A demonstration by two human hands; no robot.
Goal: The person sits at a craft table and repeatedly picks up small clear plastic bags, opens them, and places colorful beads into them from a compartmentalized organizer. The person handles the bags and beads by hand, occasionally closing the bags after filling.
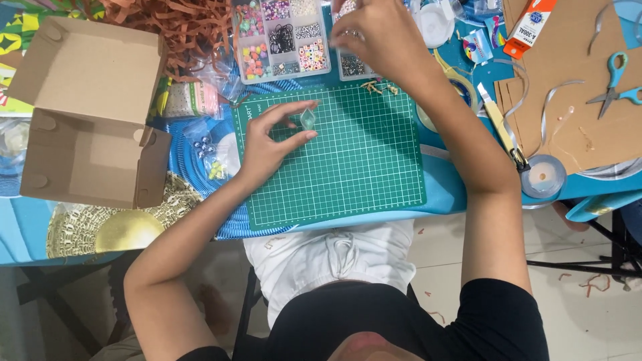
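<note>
While the left hand [267, 144] pinches a small clear bag [307, 119] over the green cutting mat [361, 174], the right hand [374, 33] dips bent fingers into the bead box [284, 37] — no beads seem bagged yet, so filling looks barely begun.

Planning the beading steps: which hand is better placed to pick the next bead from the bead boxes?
Right, probably. The right hand is over the bead boxes, while the left hand pinches a small clear bag on the green mat.
</note>
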